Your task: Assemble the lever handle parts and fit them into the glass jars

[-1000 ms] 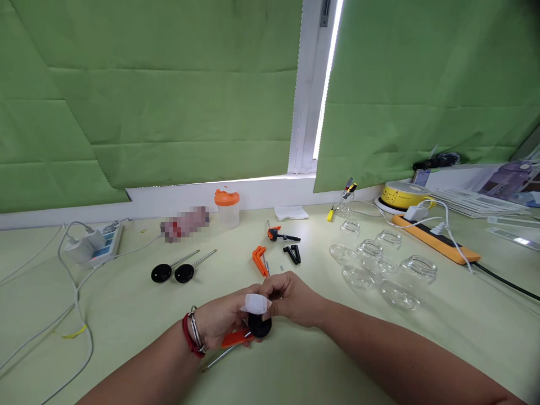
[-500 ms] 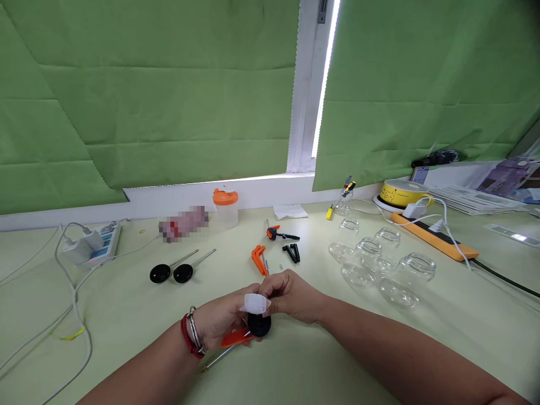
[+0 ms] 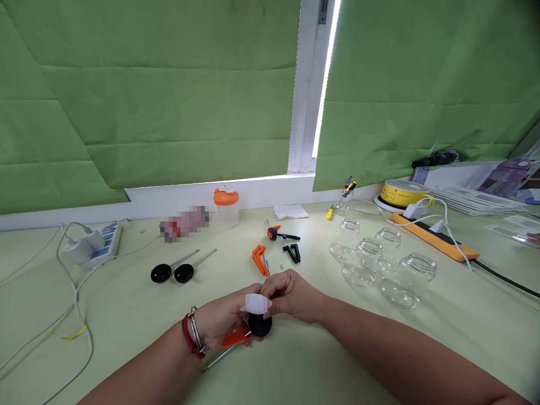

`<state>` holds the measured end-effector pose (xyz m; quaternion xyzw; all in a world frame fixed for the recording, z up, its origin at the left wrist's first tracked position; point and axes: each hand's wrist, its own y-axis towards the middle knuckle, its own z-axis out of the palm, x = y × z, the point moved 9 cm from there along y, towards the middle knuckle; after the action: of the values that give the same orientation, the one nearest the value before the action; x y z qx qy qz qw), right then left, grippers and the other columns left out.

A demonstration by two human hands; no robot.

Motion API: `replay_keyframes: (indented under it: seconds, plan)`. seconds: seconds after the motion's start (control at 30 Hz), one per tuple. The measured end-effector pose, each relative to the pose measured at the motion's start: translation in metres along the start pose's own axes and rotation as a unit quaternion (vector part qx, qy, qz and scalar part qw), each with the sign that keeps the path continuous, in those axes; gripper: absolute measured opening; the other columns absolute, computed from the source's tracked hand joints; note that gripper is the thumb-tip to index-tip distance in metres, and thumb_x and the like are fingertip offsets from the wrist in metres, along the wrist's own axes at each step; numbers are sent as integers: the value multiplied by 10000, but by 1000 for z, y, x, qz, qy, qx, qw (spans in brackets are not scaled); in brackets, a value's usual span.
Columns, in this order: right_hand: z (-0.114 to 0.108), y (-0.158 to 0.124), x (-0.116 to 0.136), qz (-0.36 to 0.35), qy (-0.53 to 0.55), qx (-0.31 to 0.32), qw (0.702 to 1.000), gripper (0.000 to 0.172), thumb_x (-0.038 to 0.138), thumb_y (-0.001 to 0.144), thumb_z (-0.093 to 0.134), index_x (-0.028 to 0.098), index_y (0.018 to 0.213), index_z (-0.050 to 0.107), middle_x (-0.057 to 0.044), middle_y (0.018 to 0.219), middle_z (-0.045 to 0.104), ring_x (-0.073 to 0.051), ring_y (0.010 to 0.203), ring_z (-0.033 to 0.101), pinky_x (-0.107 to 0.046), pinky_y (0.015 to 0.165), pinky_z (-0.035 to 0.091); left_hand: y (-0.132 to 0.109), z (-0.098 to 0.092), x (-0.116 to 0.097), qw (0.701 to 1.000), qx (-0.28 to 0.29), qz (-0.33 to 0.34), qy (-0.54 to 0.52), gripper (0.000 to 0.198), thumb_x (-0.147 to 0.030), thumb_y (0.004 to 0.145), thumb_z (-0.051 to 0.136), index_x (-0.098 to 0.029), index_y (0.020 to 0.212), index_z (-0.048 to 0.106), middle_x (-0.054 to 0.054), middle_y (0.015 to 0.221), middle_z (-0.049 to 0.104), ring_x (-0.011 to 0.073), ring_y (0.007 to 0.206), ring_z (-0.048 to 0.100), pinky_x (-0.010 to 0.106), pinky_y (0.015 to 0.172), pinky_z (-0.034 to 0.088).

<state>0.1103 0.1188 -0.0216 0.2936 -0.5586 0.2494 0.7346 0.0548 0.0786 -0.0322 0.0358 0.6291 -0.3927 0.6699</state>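
My left hand [image 3: 228, 315] is closed around a black-and-orange part with a metal rod [image 3: 259, 326]. Its black round end faces me, its orange piece points left, and the thin rod sticks out below my palm. A whitish, translucent piece [image 3: 256, 304] sits by my left thumb; whether it wraps the thumb or is a loose part I cannot tell. Beside it my right hand [image 3: 289, 295] is pinched, its fingertips hiding whatever is between them. Just beyond my hands lie orange angled handles [image 3: 259, 260], black angled handles [image 3: 292, 253] and a black-and-orange piece [image 3: 276, 233].
Two black discs with metal rods [image 3: 184, 273] lie at left, near white cables and a power strip [image 3: 107, 247]. Several clear jars [image 3: 417, 267] stand at right before an orange power strip [image 3: 439, 236]. An orange-lidded cup [image 3: 228, 208], white paper [image 3: 291, 211] and a yellow screwdriver [image 3: 329, 214] are behind.
My hands and the held part stay almost in place. At the far right edge, something has come into view over the pale flat item on the table.
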Motion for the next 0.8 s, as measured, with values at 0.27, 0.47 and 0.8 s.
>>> replay_keyframes:
  seconds: [0.27, 0.47, 0.8]
  plan:
    - [-2, -1, -2, -5, 3, -12, 1000, 164, 137, 546, 804, 145, 674, 701, -1, 725, 661, -121, 683, 600, -246, 651, 483, 1, -1, 0, 1000, 1, 6, 2, 321, -376, 620, 611, -193, 830, 453, 20, 756, 543, 186, 664, 569, 263, 524, 367]
    - [-1, 0, 0, -17, 7, -5, 1000, 162, 119, 551, 798, 141, 679, 701, 0, 719, 660, -120, 686, 603, -244, 653, 483, 1, -3, 2, 1000, 0, 4, 3, 314, -382, 625, 600, -195, 826, 448, 15, 761, 533, 190, 662, 570, 264, 524, 359]
    - [-3, -1, -3, -5, -16, -5, 1000, 201, 164, 540, 813, 141, 678, 670, 3, 728, 651, -129, 694, 602, -260, 659, 488, 2, -1, 0, 1000, 5, 15, 2, 286, -361, 641, 599, -191, 826, 462, 21, 762, 540, 188, 673, 564, 270, 534, 363]
